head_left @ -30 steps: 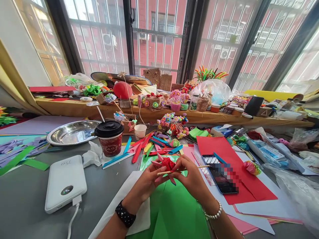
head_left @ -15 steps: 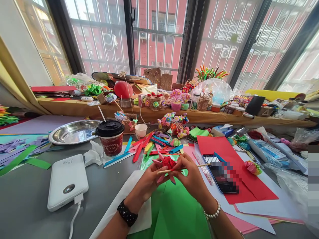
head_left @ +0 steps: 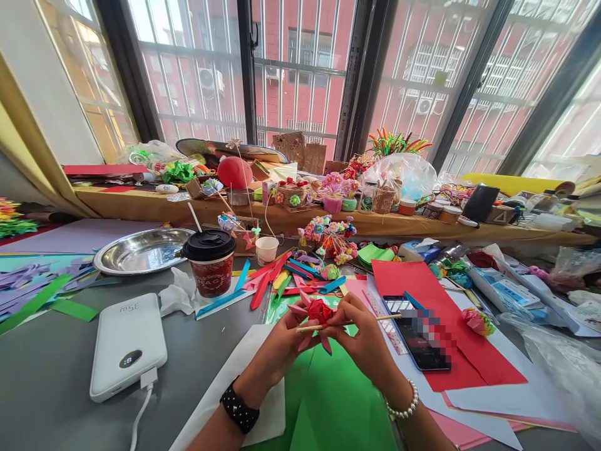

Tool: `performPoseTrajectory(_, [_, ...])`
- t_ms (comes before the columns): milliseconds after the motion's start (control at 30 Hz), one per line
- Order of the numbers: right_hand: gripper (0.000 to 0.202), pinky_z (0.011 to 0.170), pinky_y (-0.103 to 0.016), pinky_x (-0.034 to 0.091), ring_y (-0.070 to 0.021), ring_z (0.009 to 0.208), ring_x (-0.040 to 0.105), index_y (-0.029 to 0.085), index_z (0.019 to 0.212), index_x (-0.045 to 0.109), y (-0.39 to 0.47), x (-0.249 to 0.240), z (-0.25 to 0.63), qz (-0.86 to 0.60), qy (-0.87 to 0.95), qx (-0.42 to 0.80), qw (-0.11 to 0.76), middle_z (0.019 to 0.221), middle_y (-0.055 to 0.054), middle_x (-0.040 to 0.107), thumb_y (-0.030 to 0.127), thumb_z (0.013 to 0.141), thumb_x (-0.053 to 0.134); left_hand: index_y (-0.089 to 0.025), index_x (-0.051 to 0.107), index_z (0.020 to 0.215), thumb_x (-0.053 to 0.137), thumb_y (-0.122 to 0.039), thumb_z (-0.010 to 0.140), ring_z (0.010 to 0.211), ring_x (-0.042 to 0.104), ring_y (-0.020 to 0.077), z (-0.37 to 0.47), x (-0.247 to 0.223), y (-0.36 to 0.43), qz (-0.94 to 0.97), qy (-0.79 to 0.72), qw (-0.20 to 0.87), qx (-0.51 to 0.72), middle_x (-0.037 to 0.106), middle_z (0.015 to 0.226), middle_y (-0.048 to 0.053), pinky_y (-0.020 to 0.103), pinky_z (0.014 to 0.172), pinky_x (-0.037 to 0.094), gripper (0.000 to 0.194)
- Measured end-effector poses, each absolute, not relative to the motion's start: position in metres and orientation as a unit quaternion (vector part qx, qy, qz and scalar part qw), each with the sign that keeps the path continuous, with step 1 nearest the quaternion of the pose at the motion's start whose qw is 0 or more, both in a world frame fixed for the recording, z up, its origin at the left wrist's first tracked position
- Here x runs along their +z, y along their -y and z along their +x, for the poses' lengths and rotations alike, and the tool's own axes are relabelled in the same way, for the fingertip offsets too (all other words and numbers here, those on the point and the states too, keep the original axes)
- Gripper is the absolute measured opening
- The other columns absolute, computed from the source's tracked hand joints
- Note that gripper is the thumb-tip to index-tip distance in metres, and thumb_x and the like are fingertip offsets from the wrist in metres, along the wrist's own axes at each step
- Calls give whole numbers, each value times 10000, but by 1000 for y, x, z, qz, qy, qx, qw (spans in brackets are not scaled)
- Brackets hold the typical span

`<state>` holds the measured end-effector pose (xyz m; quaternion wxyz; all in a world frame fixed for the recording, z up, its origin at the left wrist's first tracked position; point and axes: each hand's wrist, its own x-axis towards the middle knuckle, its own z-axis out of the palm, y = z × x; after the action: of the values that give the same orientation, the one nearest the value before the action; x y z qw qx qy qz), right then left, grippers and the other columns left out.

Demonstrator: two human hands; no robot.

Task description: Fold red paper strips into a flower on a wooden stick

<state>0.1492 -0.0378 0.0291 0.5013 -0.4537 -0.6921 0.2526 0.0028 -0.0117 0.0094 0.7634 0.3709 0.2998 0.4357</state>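
Left hand [head_left: 277, 348] gripping red paper flower [head_left: 320, 311]; right hand [head_left: 360, 332] pinching wooden stick [head_left: 389, 317]; stick crosswise, right end toward phone [head_left: 409, 341].

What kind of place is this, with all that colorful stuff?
Probably a craft corner: colorful paper strips, a bunch of small flowers that look handmade, and a red flower, seemingly folded paper.

Power bank [head_left: 129, 341]: "35W", printed upside down to the viewer; lit digits on its round display [head_left: 130, 359], too small to read surely.
Lidded cup [head_left: 213, 272]: pale capitals, "AGEE" legible, start unclear.
Small box on sill [head_left: 501, 215]: triangle mark.
Phone [head_left: 417, 338]: screen pixelated, illegible.
Blue-and-white packet [head_left: 516, 293]: print too small.
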Motion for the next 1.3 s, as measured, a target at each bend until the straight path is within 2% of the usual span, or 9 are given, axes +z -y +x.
performPoseTrajectory(200, [127, 538, -231, 448, -113, 622, 462, 172, 627, 493, 37, 28, 149, -439, 716, 212, 500, 707, 9, 419, 155, 695, 599, -143, 521, 740, 681, -202, 597, 603, 569, 127, 3, 11, 13, 396, -284, 762, 427, 604, 735, 13, 307, 666, 431, 223])
performPoseTrajectory(433, [139, 511, -223, 433, -117, 603, 444, 174, 629, 467, 39, 27, 149, -433, 750, 129, 483, 687, 3, 421, 144, 720, 567, -152, 515, 746, 648, -160, 654, 652, 581, 128, 2, 10, 13, 387, -264, 764, 444, 604, 787, 8, 316, 688, 449, 161])
performPoseTrajectory(633, [95, 543, -241, 455, -134, 667, 477, 181, 705, 496, 39, 24, 149, -428, 760, 65, 485, 736, -13, 437, 239, 749, 557, -143, 565, 804, 616, -169, 692, 750, 598, 151, 0, 8, 11, 374, -244, 782, 434, 632, 831, 31, 313, 729, 461, 125])
performPoseTrajectory(767, [220, 558, -263, 455, -156, 704, 504, 188, 800, 504, 40, 27, 154, -445, 748, 11, 491, 784, -27, 470, 323, 681, 630, -148, 588, 853, 629, -182, 682, 826, 600, 177, -2, 8, 8, 376, -208, 795, 428, 650, 865, 45, 315, 761, 457, 179])
performPoseTrajectory(933, [301, 559, -259, 472, -147, 684, 518, 198, 883, 545, 40, 36, 163, -458, 730, 68, 502, 835, -38, 479, 369, 655, 644, -189, 566, 961, 637, -168, 676, 863, 600, 172, -6, 11, 9, 392, -149, 798, 433, 644, 930, 33, 317, 831, 424, 294])
performPoseTrajectory(1133, [469, 610, -240, 498, -178, 878, 527, 244, 1069, 514, 39, 39, 166, -423, 751, 211, 462, 1005, -66, 486, 365, 640, 658, -170, 555, 974, 643, -227, 674, 880, 594, 204, -6, 12, 11, 415, -146, 795, 418, 642, 934, 62, 331, 810, 428, 318])
performPoseTrajectory(1300, [384, 585, -233, 472, -174, 840, 536, 234, 1001, 566, 39, 37, 165, -403, 765, 204, 459, 928, -51, 560, 336, 643, 664, -149, 555, 952, 691, -238, 616, 835, 606, 206, -6, 12, 12, 417, -144, 798, 410, 651, 898, 77, 313, 763, 447, 373])
